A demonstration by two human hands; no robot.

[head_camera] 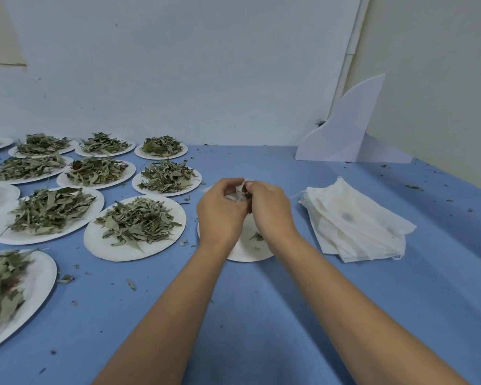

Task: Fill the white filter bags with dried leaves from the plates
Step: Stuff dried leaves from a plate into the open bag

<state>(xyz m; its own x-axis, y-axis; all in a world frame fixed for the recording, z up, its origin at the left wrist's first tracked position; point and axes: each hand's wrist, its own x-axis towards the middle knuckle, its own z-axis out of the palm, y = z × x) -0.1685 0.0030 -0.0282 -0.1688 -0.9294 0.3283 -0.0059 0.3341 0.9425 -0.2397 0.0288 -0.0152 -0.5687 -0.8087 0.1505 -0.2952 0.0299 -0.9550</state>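
White filter bag (235, 195) is held up between both hands, above a nearly bare plate (250, 254) in the middle of the blue tablecloth (261, 315). The left hand (222, 211) grips the bag with curled fingers. The right hand (271, 211) pinches its upper edge, where a few dark leaf bits show. One small leaf scrap (257, 237) lies on the plate beneath. Just right of the hands lies a stack of empty bags (353, 220). To the left, paper plates (100, 245) heaped with dried leaves (138, 220) spread in rows toward the far wall. A white fin-shaped board (342, 134) stands at the far right.
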